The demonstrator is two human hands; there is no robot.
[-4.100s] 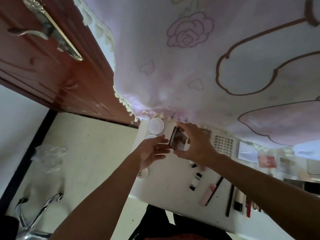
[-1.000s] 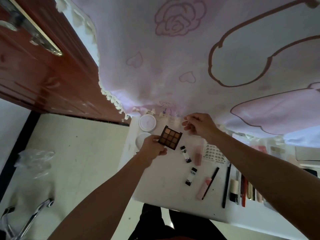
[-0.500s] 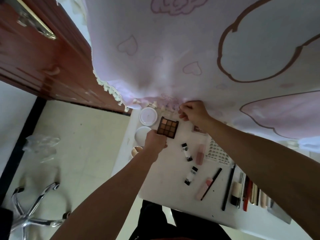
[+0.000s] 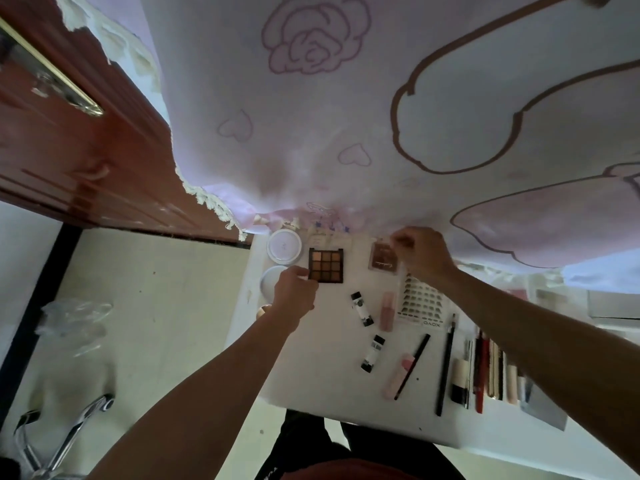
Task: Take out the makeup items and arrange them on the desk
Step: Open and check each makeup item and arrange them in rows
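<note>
Now the left hand point(image 4: 294, 294) has its fingers curled, pinching the near left corner of the eyeshadow palette point(image 4: 326, 265), which lies flat by the far left corner of the bench point(image 4: 329, 358), just beside a round white jar point(image 4: 284, 246). At the far edge, the right hand point(image 4: 420, 254) bunches its fingers over a small brown case point(image 4: 382, 258); whether it grips it, can't tell. Tubes point(image 4: 362, 309) and pencils point(image 4: 445, 368) lie nearer the near edge.
</note>
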